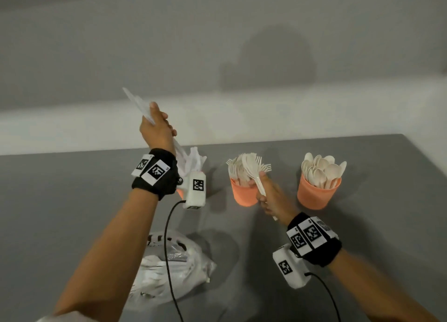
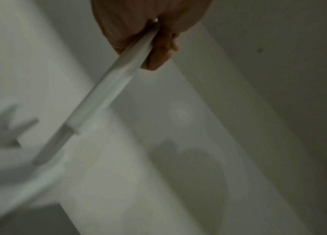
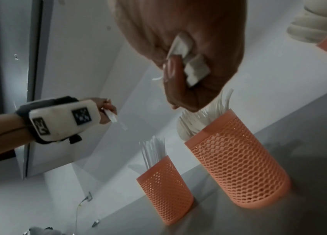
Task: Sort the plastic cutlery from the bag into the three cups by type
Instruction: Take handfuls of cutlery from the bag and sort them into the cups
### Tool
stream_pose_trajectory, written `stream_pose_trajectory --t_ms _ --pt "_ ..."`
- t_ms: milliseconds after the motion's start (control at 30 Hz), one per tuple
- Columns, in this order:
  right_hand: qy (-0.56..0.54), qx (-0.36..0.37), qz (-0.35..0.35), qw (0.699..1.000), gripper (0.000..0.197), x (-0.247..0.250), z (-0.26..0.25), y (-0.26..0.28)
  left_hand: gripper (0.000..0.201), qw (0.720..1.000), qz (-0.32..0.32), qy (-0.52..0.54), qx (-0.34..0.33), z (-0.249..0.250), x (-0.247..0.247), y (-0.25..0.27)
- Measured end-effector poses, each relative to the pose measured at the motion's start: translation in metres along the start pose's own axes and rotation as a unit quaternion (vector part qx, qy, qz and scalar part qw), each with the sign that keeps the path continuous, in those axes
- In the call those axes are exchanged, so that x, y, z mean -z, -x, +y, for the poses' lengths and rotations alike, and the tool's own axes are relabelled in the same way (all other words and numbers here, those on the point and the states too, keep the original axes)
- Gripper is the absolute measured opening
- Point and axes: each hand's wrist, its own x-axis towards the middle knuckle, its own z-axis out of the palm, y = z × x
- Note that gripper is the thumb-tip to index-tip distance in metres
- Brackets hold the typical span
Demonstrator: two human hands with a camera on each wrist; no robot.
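My left hand (image 1: pixel 157 121) is raised above the table and grips a white plastic knife (image 1: pixel 137 104), or perhaps more than one, blade pointing up and left; the left wrist view shows the knife (image 2: pixel 102 98) slanting down from curled fingers (image 2: pixel 156 54). Below it stands the orange knife cup (image 3: pixel 164 190), largely hidden in the head view. My right hand (image 1: pixel 261 188) grips the handles of white forks (image 1: pixel 251 169), their heads over the orange fork cup (image 1: pixel 243 196). The spoon cup (image 1: pixel 316 193) stands at the right. The cutlery bag (image 1: pixel 174 273) lies near me.
The grey table (image 1: pixel 72 200) ends at a white wall ledge behind the cups. A black cable (image 1: pixel 167 249) from the left wrist camera hangs across the bag. Bare tabletop lies left of the knife cup and right of the spoon cup.
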Motion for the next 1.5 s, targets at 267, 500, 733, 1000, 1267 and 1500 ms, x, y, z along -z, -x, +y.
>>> stream_pose_trajectory --t_ms 267,500,733,1000,1267,1500 --pt "-0.006 -0.004 0.005 1.000 0.031 0.003 -0.001 0.002 0.048 0.994 0.012 -0.105 -0.019 -0.050 0.023 -0.023" --pt "-0.013 0.002 0.020 1.000 0.035 0.014 -0.004 0.006 0.029 0.978 -0.037 -0.207 -0.004 -0.108 0.035 -0.015" --pt "0.011 0.003 -0.003 1.000 0.029 0.010 -0.002 0.007 0.023 0.952 -0.024 -0.297 -0.067 -0.118 0.039 -0.004" --pt "0.013 0.013 -0.006 1.000 0.024 0.005 -0.005 0.010 0.034 0.858 -0.113 -0.465 -0.188 -0.113 0.030 -0.009" --pt "0.003 0.008 -0.006 1.000 0.026 0.007 -0.006 0.012 0.052 0.728 -0.141 -0.647 -0.177 -0.113 0.026 -0.013" --pt "-0.006 0.015 -0.004 1.000 0.027 0.011 -0.005 0.014 0.065 0.705 -0.169 -0.683 -0.085 -0.114 0.033 -0.013"
